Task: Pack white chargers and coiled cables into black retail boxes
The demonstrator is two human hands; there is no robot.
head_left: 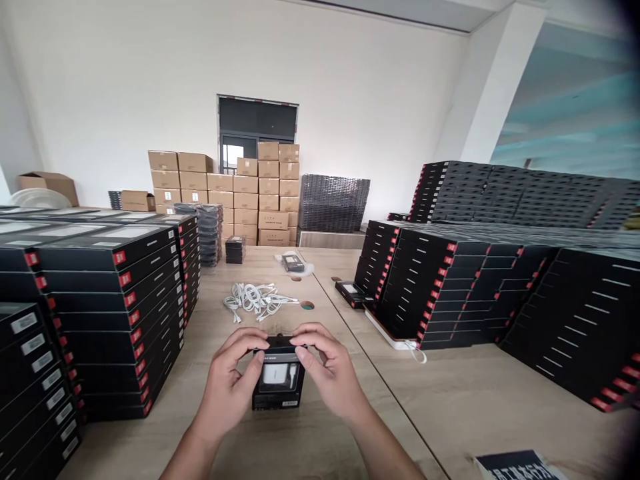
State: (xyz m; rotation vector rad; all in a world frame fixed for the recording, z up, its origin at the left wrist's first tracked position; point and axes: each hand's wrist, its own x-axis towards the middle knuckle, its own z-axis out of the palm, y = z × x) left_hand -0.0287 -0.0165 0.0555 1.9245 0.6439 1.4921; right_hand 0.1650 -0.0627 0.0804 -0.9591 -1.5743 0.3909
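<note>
A small black retail box [278, 397] stands upright on the wooden table in front of me. Through its window show a white charger block [275, 375] and part of a white cable. My left hand [233, 370] grips the box's upper left corner, thumb on the front and fingers over the top edge. On the upper right corner, my right hand [327, 367] pinches in the same way. The box's top flap lies partly behind my fingers. Beyond the box, a loose pile of white cables [257, 300] lies on the table.
Tall stacks of black boxes [95, 293] rise close on the left, with more black boxes [425, 287] on the right. A plastic-wrapped pack [293, 263] lies farther back. Brown cartons [245, 200] are piled by the wall. A printed sheet [517, 465] sits at lower right.
</note>
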